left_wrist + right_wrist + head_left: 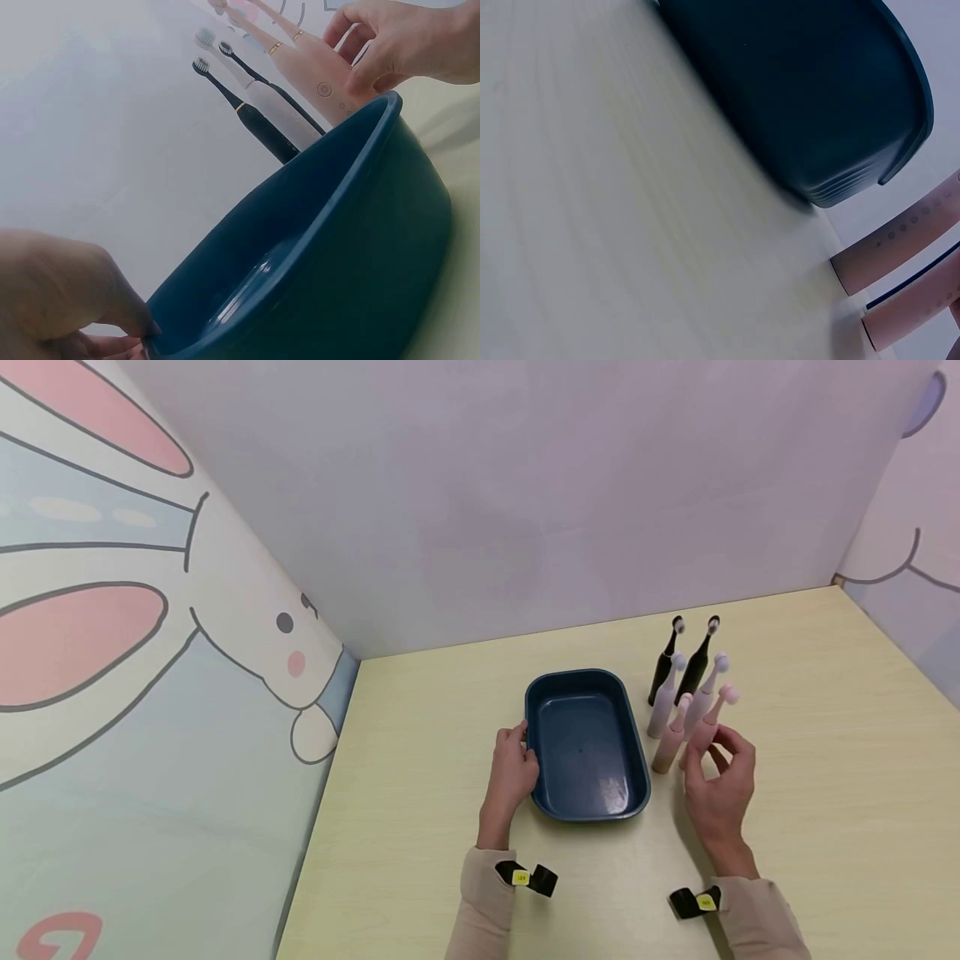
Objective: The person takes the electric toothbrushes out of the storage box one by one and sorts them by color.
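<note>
A dark blue plastic basin (581,752) sits on the table with nothing inside. My left hand (513,768) grips its left rim, thumb and fingers pinching the edge in the left wrist view. Right of the basin, electric toothbrushes stand upright in pairs: two black toothbrushes (694,672) at the back, two whitish toothbrushes (662,710) in the middle, two pink ones in front. With thumb and fingers my right hand (722,789) holds the right pink toothbrush (703,735) by its handle. Beside it stands the other pink toothbrush (668,747). The right wrist view shows the pink handles' lower ends (889,247).
The pale wooden table (420,760) meets a plain light wall (480,527) at the back. A wall with a cartoon rabbit (247,635) rises on the left, and another printed wall (915,610) on the right. The basin's side stands close to the toothbrushes.
</note>
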Action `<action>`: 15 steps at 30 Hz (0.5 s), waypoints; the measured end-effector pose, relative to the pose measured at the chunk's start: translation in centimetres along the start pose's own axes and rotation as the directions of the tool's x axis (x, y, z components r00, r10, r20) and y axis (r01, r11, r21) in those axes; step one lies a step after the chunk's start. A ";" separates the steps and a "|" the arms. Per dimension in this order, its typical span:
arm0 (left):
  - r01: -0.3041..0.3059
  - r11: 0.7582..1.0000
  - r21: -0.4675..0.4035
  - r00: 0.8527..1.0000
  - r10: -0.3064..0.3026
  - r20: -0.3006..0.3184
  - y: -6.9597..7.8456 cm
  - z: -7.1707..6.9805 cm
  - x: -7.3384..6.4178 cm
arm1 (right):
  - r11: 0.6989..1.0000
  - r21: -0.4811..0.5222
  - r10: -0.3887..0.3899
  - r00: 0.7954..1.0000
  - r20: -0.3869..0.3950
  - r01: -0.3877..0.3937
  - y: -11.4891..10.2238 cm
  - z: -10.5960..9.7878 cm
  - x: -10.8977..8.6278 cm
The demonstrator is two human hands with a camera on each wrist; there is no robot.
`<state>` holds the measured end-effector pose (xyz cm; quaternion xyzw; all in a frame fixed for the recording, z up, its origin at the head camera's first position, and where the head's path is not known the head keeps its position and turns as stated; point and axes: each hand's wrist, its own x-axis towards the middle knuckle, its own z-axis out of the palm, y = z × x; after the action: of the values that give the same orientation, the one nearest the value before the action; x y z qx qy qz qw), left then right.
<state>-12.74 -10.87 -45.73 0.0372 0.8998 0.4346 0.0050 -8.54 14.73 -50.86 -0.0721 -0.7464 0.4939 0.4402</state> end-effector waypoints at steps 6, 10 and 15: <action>0.017 1.000 0.003 1.000 -0.017 -0.004 -0.1 0.2 0.2 | 1.000 -0.029 -0.004 1.000 -0.007 0.004 0.5 0.1 0.0; 0.015 1.000 0.003 1.000 -0.015 -0.006 -0.2 0.4 0.3 | 0.999 -0.046 -0.006 1.000 -0.016 0.005 0.9 0.2 0.0; 0.016 1.000 0.003 1.000 -0.016 -0.005 -0.3 0.5 0.4 | 0.998 -0.058 0.011 1.000 -0.018 -0.012 1.0 0.2 -0.1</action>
<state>-13.11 -10.61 -46.23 0.0291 0.9009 0.4331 0.0061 -9.01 15.05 -51.74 -0.0936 -0.7562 0.4736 0.4418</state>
